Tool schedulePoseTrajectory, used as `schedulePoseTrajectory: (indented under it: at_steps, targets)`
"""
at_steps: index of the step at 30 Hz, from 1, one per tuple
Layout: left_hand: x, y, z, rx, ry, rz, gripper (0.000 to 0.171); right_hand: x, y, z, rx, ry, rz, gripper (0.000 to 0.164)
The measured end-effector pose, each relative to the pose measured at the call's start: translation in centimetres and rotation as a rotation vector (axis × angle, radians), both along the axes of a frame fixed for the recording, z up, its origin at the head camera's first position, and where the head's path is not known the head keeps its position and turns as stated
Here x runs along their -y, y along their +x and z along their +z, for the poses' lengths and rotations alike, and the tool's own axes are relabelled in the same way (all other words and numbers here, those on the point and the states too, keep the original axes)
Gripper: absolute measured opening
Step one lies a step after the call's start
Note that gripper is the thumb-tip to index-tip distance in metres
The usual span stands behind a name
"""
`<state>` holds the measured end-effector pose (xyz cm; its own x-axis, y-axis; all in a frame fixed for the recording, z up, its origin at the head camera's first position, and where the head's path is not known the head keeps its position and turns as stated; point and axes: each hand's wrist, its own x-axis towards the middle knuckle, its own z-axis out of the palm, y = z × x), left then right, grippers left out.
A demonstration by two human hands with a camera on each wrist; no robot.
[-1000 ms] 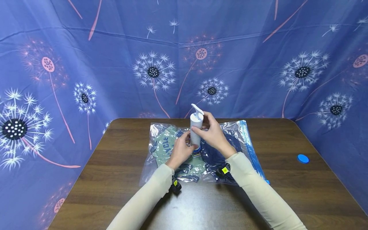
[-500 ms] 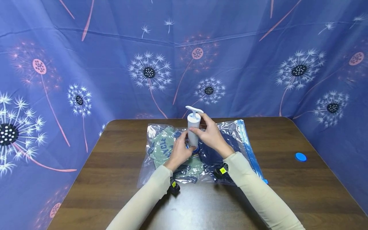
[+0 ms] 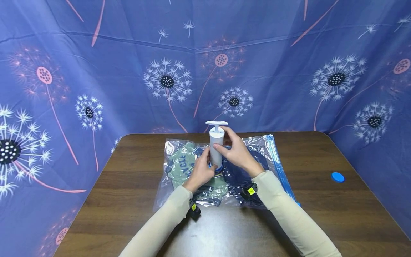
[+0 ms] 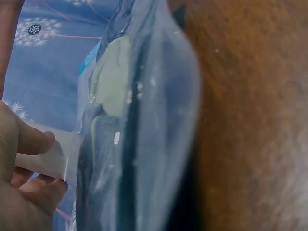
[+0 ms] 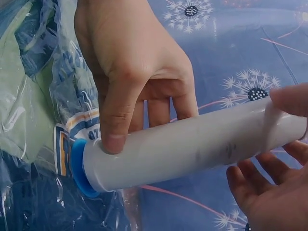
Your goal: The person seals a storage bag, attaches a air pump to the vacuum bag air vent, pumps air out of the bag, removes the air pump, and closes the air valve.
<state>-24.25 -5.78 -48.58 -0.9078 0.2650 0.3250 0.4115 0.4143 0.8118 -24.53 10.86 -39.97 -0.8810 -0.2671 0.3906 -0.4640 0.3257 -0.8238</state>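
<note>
A white hand pump point(image 3: 216, 153) with a T-shaped handle stands upright on the blue valve ring point(image 5: 83, 168) of a clear vacuum storage bag point(image 3: 170, 200). Low on the barrel, my left hand point(image 3: 202, 170) grips it between thumb and fingers, just above the ring. Higher up, the thumb and fingers of my right hand point(image 3: 239, 152) hold the barrel below the handle. Inside the bag lie a green garment point(image 3: 180, 165) with dark lettering and dark blue clothing point(image 3: 236, 180). In the left wrist view, the bag's puffed side point(image 4: 168, 96) hides part of the pump.
A round blue cap point(image 3: 338, 177) lies on the brown wooden table point(image 3: 321, 214) at the right. The bag's blue zip edge point(image 3: 279, 164) runs along its right side. Behind the table hangs a blue dandelion-print cloth point(image 3: 273, 89).
The pump's T-handle has turned from pointing away to lying crosswise. The barrel has come slightly more upright, with both hands still on it.
</note>
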Motion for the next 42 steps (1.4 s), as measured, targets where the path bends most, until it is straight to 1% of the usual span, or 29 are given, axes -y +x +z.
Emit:
schedulePoseTrajectory:
  at_steps: [7,11,15,20,23,27,29,32,36,40,42]
  targets:
    - [0.0,0.1,-0.2,-0.018,-0.021,0.052,0.067,0.4,0.2,-0.1,0.012,-0.030,-0.060,0.068]
    - [-0.1,0.2,-0.2,-0.031,-0.025,0.077,0.072,0.6,0.1,-0.4,0.005,-0.045,-0.095,0.069]
    - [-0.2,0.3,-0.1,-0.021,-0.014,0.088,0.076,0.9,0.1,-0.6,-0.015,-0.041,-0.105,0.073]
    - [-0.3,0.3,-0.1,-0.019,-0.007,0.096,0.075,1.1,0.0,-0.8,-0.033,-0.038,-0.114,0.073]
    - [-0.3,0.4,-0.4,-0.027,0.005,0.085,0.076,1.0,0.2,-1.2,-0.046,-0.019,-0.126,0.069]
    - [-0.1,0.2,-0.4,-0.033,0.047,0.049,0.078,1.0,0.1,-1.1,-0.061,-0.004,-0.110,0.066]
    - [-0.1,0.4,-0.6,-0.024,0.055,0.024,0.079,0.8,0.3,-1.4,-0.052,-0.002,-0.101,0.065]
    - [-0.1,0.5,-0.7,-0.012,0.042,-0.005,0.082,0.6,0.4,-1.6,-0.037,-0.003,-0.083,0.063]
    - [-0.1,0.4,-0.7,-0.014,0.026,-0.020,0.083,0.4,0.3,-1.5,-0.032,-0.003,-0.049,0.059]
    - [0.0,0.3,-0.6,-0.007,0.040,-0.022,0.083,0.3,0.0,-1.4,-0.054,0.014,-0.010,0.053]
    - [0.0,0.2,-0.6,0.000,0.049,-0.024,0.084,0.1,-0.1,-1.3,-0.064,0.016,0.008,0.052]
